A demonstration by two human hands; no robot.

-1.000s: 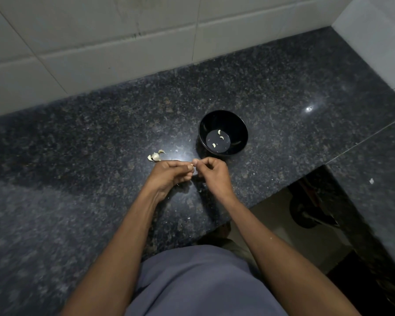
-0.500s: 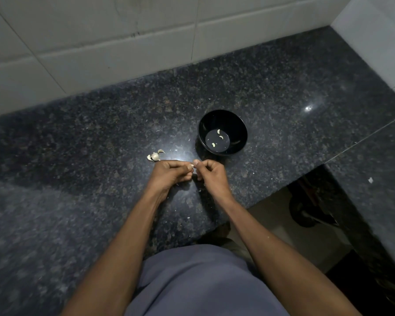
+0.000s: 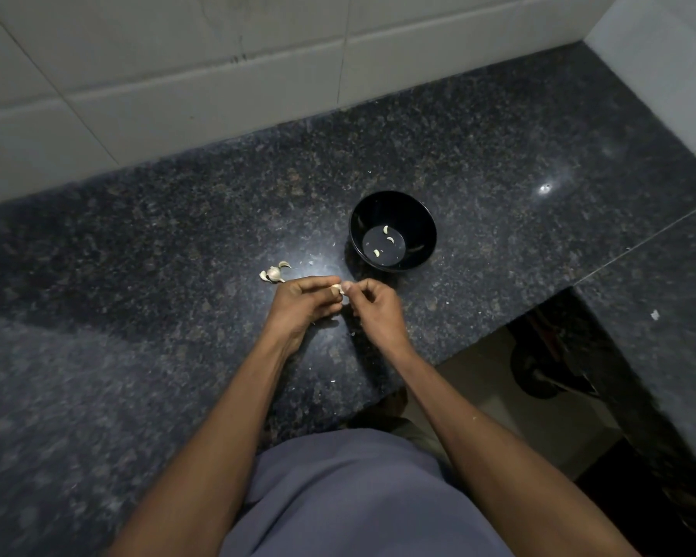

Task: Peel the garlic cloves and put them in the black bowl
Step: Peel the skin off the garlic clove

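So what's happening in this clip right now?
A person stands at a dark stone counter, peeling garlic. The left hand and the right hand pinch one clove between their fingertips, just in front of the black bowl. Three peeled cloves lie in the bowl. A small heap of unpeeled garlic sits on the counter beside the left hand.

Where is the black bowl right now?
In the head view, the black bowl stands on the dark stone counter, just right of centre, a little beyond the right hand. Three peeled cloves lie inside.
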